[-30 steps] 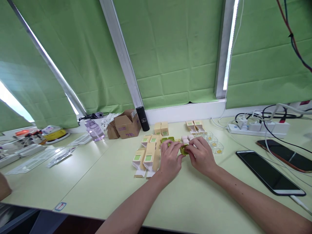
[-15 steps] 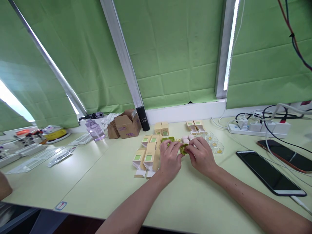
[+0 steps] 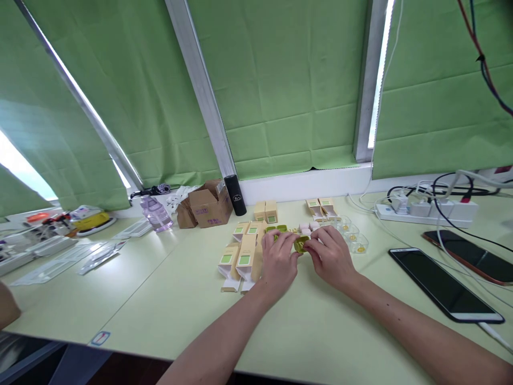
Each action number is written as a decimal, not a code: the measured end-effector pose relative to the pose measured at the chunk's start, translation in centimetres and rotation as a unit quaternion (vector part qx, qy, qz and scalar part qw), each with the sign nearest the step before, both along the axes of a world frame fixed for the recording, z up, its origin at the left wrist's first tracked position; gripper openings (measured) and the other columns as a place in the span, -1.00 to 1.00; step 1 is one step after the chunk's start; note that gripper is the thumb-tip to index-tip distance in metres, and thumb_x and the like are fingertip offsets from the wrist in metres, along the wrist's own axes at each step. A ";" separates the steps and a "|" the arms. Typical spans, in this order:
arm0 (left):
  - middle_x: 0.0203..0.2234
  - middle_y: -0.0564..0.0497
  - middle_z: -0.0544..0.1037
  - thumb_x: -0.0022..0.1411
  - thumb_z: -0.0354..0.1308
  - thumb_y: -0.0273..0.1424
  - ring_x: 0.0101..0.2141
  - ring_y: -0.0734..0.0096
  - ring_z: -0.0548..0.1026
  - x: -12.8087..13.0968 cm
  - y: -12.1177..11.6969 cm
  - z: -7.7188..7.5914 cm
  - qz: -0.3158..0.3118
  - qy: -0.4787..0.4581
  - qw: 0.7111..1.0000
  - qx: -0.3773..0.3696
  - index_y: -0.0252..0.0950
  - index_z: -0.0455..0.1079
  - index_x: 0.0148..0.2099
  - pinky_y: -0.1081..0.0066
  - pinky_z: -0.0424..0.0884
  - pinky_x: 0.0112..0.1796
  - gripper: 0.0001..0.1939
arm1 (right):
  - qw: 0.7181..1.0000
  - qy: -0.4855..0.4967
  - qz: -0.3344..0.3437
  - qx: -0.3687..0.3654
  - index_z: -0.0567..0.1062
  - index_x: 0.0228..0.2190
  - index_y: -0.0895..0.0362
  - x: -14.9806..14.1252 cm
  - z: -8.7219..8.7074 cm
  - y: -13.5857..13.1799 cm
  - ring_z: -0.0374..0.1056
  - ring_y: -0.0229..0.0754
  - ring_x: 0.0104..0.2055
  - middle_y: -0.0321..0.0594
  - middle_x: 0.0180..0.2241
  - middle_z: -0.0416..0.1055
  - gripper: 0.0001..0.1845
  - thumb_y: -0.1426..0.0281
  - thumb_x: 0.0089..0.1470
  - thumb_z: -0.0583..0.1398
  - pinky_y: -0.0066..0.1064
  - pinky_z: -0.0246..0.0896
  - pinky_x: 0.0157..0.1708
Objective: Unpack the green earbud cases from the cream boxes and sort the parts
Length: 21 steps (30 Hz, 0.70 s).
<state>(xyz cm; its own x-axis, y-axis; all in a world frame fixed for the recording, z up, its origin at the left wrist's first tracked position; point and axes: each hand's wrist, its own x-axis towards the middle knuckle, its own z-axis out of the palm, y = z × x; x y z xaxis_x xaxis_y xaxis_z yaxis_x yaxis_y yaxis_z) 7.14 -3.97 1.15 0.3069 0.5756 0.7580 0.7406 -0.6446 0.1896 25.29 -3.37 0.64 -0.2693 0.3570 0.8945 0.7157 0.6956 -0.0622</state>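
Note:
My left hand (image 3: 278,260) and my right hand (image 3: 331,255) meet over the pale green table (image 3: 168,299). Both pinch a small olive-green round piece (image 3: 300,244) between their fingertips. Just behind the fingers lie more green pieces (image 3: 276,229) and small pink blocks (image 3: 305,228). Cream cartons with green labels (image 3: 240,256) lie in a cluster left of my left hand. Clear little cups with yellow dots (image 3: 355,238) sit right of my right hand.
Two dark phones (image 3: 443,286) lie at the right, near a white power strip (image 3: 425,208) with tangled cables. A black cylinder (image 3: 234,195), brown cardboard boxes (image 3: 208,206) and a purple bottle (image 3: 154,213) stand at the back. Clear plastic trays (image 3: 60,262) lie at the left.
Both hands stay together on the green piece; the fingers shifted only slightly around it.

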 end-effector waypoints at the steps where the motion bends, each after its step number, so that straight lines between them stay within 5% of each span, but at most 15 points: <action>1: 0.00 -0.09 0.58 0.26 0.24 -0.53 0.06 -0.03 0.35 0.0 0.0 0.0 0.002 0.000 1.000 0.001 -0.16 0.43 0.17 -0.06 0.31 0.05 -0.56 | 1.000 0.001 0.000 0.000 0.53 -0.34 0.07 0.0 0.0 0.0 0.22 -0.04 -0.21 -0.13 -0.33 0.40 -0.83 0.55 0.22 0.19 -0.21 0.15 -0.29; 14: 0.00 -0.06 0.57 0.23 0.29 -0.51 0.07 0.05 0.30 -1.3 1.2 1.0 0.062 -0.126 0.988 -0.059 -0.18 0.44 0.13 -0.03 0.27 0.14 -0.58 | 0.999 0.035 0.005 0.006 0.52 -0.30 0.07 0.0 -0.2 0.0 0.24 -0.04 -0.18 -0.15 -0.31 0.44 -0.86 0.55 0.21 0.21 -0.20 0.17 -0.23; 21: 0.03 -0.10 0.52 0.30 0.27 -0.39 0.14 0.09 0.28 -1.5 1.1 1.5 0.072 -0.205 0.973 -0.083 -0.17 0.42 0.17 0.05 0.29 0.18 -0.61 | 0.996 -0.006 -0.042 -0.072 0.57 -0.35 0.11 -0.4 -0.8 1.8 0.23 -0.05 -0.14 -0.14 -0.29 0.47 -0.83 0.55 0.20 0.19 -0.24 0.12 -0.18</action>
